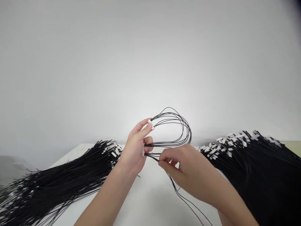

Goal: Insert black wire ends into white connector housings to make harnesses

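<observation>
My left hand point(138, 144) is closed on a wire harness, pinching one white connector point(151, 124) between thumb and fingers. A second white connector point(143, 150) rests against the palm of that hand. Thin black wires point(185, 125) leave the upper connector, bend round in a loop to the right and come back to the lower one. My right hand point(180, 163) pinches black wires just right of the lower connector. Some loose wires point(175, 188) hang from there toward the bottom of the view. The fingertips hide how many wires the right hand grips.
A large bundle of black wires point(70, 175) with white connectors lies on the white table point(145, 204) at the left. Another big pile of black wires point(258, 175), white connectors at its far end, lies at the right. A pale wall point(150, 62) stands behind the table.
</observation>
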A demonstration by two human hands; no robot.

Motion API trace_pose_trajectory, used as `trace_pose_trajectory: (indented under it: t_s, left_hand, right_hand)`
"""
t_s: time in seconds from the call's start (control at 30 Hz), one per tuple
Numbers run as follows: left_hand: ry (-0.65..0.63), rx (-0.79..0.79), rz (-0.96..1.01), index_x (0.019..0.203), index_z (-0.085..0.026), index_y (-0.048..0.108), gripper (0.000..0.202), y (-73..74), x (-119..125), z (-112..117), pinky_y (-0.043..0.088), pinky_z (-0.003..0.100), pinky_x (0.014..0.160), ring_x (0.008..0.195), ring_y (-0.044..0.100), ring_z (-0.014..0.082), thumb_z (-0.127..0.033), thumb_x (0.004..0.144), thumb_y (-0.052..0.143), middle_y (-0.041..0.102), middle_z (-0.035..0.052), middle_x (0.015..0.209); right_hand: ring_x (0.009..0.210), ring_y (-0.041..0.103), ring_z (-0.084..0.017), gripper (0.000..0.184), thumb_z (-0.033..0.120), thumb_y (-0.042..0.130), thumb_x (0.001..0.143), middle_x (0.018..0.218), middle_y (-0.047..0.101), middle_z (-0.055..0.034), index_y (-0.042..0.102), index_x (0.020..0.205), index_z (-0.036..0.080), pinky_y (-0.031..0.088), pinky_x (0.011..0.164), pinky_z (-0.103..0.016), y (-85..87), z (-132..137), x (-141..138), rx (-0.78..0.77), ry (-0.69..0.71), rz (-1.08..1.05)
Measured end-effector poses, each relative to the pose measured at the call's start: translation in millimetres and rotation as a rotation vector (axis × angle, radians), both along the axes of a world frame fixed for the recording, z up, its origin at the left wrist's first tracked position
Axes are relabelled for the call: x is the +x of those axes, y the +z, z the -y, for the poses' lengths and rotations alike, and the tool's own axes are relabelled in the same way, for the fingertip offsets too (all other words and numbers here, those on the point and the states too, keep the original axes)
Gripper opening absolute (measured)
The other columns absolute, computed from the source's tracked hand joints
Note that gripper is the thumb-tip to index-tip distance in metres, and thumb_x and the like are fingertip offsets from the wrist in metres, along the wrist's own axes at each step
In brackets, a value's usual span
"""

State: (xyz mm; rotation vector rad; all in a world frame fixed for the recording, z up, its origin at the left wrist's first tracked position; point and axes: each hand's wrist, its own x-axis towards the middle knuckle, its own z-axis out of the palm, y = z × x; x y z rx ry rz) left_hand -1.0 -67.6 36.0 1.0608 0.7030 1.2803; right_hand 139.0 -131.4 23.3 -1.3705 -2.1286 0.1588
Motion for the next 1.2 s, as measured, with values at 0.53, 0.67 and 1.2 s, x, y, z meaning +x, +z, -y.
trace_pose_trajectory:
  t_s: [0.53, 0.67, 1.2]
  left_hand:
    - [0.010, -0.001, -0.032, 0.110, -0.029, 0.055, 0.042, 1.7, -2, 0, 0.019, 0.015, 0.037, 0.041, 0.022, -0.0014, -0.041, 0.071, 0.064, 0.042, -0.0021, 0.073]
    - [0.029, -0.017, -0.052, 0.111, -0.029, 0.055, 0.043, 3.6, -3, 0, 0.020, 0.016, 0.037, 0.040, 0.023, 0.0000, -0.041, 0.071, 0.064, 0.037, -0.0039, 0.065]
    - [0.072, 0.003, -0.019, 0.109, -0.025, 0.056, 0.042, 0.4, -2, -9, 0.018, 0.016, 0.037, 0.042, 0.022, -0.0022, -0.039, 0.070, 0.065, 0.040, -0.0015, 0.078]
  right_hand:
    - [0.048, 0.031, -0.005, 0.020, 0.028, 0.043, 0.085, 0.054, 0.042, 0.0049, 0.048, 0.069, 0.018, 0.024, 0.044, -0.018, 8.7, -1, 0, -0.172, 0.057, -0.318]
    - [0.045, 0.023, -0.004, 0.015, 0.033, 0.052, 0.082, 0.052, 0.027, 0.0073, 0.048, 0.082, 0.020, 0.018, 0.042, -0.017, 14.3, -4, 13, -0.487, 0.274, -0.603]
    - [0.043, 0.029, -0.009, 0.026, 0.044, 0.038, 0.081, 0.057, 0.037, 0.0014, 0.053, 0.084, 0.023, 0.019, 0.035, -0.022, 23.8, -6, 86, 0.044, 0.452, -1.636]
